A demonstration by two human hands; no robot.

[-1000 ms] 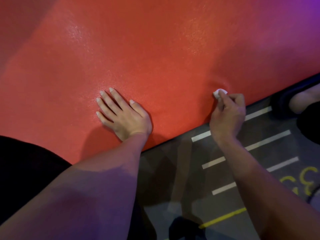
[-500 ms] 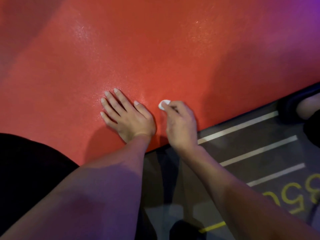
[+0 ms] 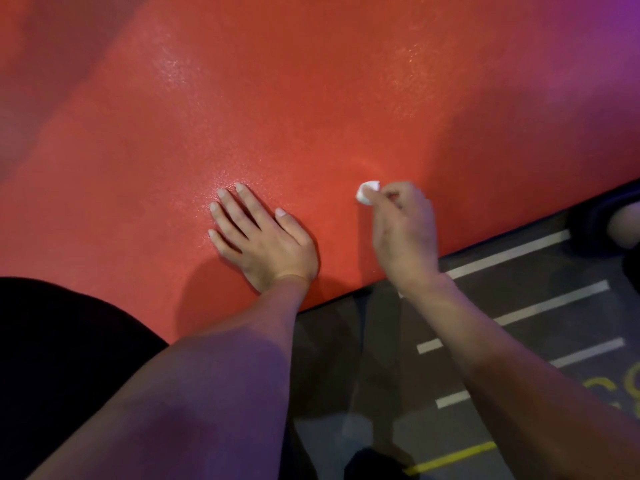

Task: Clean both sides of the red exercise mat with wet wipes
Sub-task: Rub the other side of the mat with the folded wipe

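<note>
A view from above of a person's two bare arms reaching over a red exercise mat [image 3: 277, 98], which fills the upper and left parts of the scene. The mat's near edge runs diagonally from lower centre up to the right.

The left hand [image 3: 263, 233] lies flat on the mat close to that edge, palm down, fingers straight and slightly spread. It holds nothing. It sits in the same spot as half a second ago.

The right hand [image 3: 403, 230] hovers over the mat near its edge, fingers curled, pinching a small bunched white wipe [image 3: 367, 194] between thumb and fingertips. The wipe touches the mat surface. Half a second ago this hand was just beside the left thumb; now it has moved to the right, leaving a clear gap of red mat between the two hands. A second ago it was further right still, so it is sweeping back and forth along the edge.

Below the mat's edge is a dark floor [image 3: 381, 341] painted with white stripes [image 3: 550, 303], a yellow line [image 3: 453, 459] and part of some yellow numerals [image 3: 620, 389]. Dark clothing [image 3: 62, 341] fills the lower left corner.
</note>
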